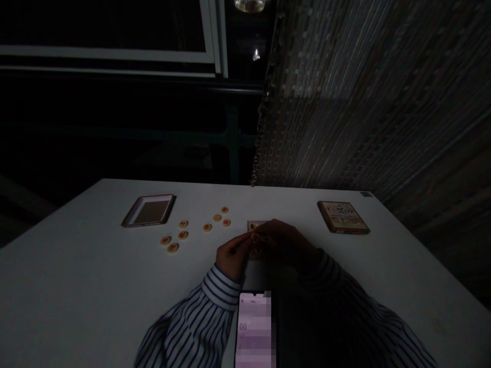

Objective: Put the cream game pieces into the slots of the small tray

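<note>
My left hand (232, 256) and my right hand (286, 240) meet at the fingertips over a small open box (249, 224) of round Chinese chess pieces. Thumb and forefinger of the left hand are pinched at what looks like a pale Chinese chess piece (254, 234). Curled and in deep shadow, the right hand covers much of the box, and what it grips is hidden. On the table to the left lie several loose pieces: one nearby (207, 227), a plain one (217, 217), and others with red characters, such as this piece (173, 248).
A phone (253, 329) with a lit screen lies between my forearms. An open shallow box part (149, 210) rests at the table's left, and a printed Chinese chess box (342, 216) at the right. Behind the white table (95, 286) hangs a string curtain (326, 102). The room is dim.
</note>
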`<control>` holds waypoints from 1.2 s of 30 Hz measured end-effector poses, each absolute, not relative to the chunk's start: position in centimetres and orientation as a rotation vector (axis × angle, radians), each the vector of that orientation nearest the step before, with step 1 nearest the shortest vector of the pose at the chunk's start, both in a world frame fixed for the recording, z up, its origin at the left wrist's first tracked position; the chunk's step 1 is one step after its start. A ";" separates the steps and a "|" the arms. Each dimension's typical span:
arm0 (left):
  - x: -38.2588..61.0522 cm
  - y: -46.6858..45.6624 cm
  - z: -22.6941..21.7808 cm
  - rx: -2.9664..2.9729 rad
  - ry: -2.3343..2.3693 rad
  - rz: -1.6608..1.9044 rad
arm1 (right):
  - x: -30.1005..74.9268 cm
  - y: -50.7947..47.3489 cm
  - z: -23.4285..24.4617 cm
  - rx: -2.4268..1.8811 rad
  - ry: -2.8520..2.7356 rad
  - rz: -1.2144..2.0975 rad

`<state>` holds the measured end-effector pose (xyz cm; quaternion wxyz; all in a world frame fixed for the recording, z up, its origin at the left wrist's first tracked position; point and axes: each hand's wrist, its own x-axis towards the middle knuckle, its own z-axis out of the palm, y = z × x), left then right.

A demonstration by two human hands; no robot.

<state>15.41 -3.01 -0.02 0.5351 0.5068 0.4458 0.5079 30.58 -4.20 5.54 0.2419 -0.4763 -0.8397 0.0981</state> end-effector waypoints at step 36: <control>15.1 -2.5 -1.9 1.444 1.297 1.229 | 36.0 -4.3 4.2 -1.350 -2.297 0.249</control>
